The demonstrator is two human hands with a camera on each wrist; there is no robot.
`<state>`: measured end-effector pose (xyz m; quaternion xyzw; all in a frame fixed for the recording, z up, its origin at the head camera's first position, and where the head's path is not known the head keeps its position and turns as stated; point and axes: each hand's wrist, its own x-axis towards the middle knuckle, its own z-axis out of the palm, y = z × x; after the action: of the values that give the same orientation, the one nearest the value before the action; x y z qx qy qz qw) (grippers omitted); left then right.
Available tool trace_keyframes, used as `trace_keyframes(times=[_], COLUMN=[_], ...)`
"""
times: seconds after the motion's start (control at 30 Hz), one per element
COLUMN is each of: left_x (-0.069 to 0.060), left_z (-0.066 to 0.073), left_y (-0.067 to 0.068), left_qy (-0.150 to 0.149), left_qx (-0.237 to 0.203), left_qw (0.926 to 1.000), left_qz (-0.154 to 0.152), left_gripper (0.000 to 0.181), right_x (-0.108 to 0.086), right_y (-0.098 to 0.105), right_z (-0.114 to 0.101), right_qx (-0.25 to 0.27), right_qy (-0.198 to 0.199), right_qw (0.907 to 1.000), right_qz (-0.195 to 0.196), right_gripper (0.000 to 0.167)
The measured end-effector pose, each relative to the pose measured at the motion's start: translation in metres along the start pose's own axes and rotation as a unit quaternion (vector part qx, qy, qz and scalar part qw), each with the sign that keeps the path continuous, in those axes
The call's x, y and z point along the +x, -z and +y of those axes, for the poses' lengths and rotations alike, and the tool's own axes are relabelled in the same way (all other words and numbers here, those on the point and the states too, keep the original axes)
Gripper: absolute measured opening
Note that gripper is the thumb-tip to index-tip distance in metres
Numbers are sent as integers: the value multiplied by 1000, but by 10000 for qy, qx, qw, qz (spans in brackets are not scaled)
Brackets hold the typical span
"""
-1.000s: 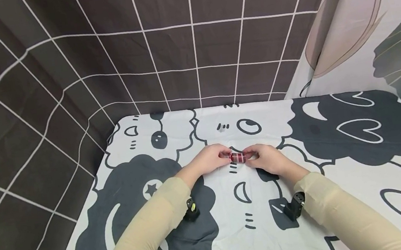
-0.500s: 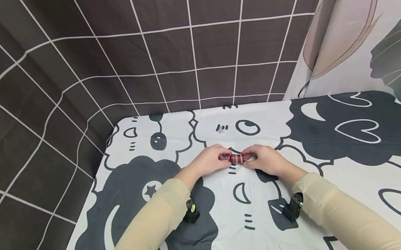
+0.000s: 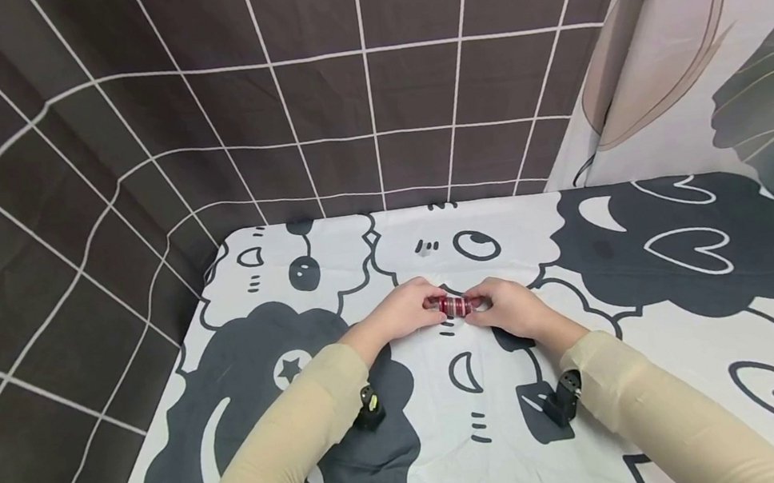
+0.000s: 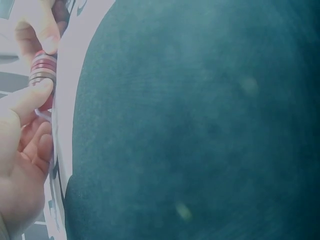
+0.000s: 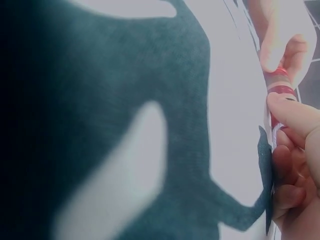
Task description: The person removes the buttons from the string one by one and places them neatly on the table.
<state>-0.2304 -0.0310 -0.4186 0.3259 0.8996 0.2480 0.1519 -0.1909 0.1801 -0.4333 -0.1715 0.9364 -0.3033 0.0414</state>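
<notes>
1. We see the left hand [image 3: 404, 307] pinching the left end of a red banded roll [image 3: 456, 306], and the left wrist view shows us its thumb tip against the bands.
2. We find the right hand [image 3: 507, 309] grasping the other end, thumb and fingers closed about it; so the roll lies between the two hands, roughly in line with both.
3. We make out red, brownish and pale bands on the roll (the wrist views are washed out, so we trust the hues only loosely).
4. Beneath both hands we have a patterned cloth [image 3: 433, 381], white with dark cartoon shapes. The roll is close above it or on it; we cannot tell which.
5. Behind each hand, nearer to us, runs a cream sleeve: the left sleeve [image 3: 290, 455] and the right sleeve [image 3: 669, 416]. Just below the wrists we notice a black device on the left [image 3: 369, 409] and another black device on the right [image 3: 567, 398].
6. Beyond the hands, and off to their left, we face a dark gridded hanging [image 3: 326, 96]; beyond them to the right hangs a leaf-print curtain [image 3: 700, 74].
</notes>
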Motion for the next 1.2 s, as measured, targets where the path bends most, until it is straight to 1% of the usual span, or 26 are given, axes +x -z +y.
trace_keyframes(times=[0.13, 0.3, 0.47, 0.67, 0.8, 0.97, 1.1, 1.2], left_x=[0, -2, -2, -2, -3, -2, -2, -1], left_z=[0, 0, -2, 3, 6, 7, 6, 6], left_y=[1, -2, -4, 1, 3, 2, 0, 0], left_qy=[-40, -58, -79, -144, -104, 17, 102, 82], left_qx=[26, -100, -142, -66, -43, -169, -359, -513], left_qw=[10000, 9999, 9998, 9997, 9998, 9997, 9992, 9984], left_qz=[42, 57, 116, 175, 165, 155, 156, 209], left_gripper=[37, 34, 33, 33, 32, 32, 33, 32], right_x=[1, -1, -2, -2, -1, -2, -2, -3], right_y=[1, 0, 0, 3, 4, 5, 7, 9], right_z=[-1, -2, -2, -1, -2, -2, 0, 2], right_qx=[33, 186, 264, 340, 382, 448, 556, 807], right_qy=[-48, -122, -42, -85, -173, -332, -428, -465], right_qw=[10000, 9998, 9996, 9994, 9991, 9984, 9975, 9956], right_qz=[17, 8, 34, 68, 49, 9, -23, -58], right_gripper=[38, 37, 37, 37, 37, 38, 40, 41])
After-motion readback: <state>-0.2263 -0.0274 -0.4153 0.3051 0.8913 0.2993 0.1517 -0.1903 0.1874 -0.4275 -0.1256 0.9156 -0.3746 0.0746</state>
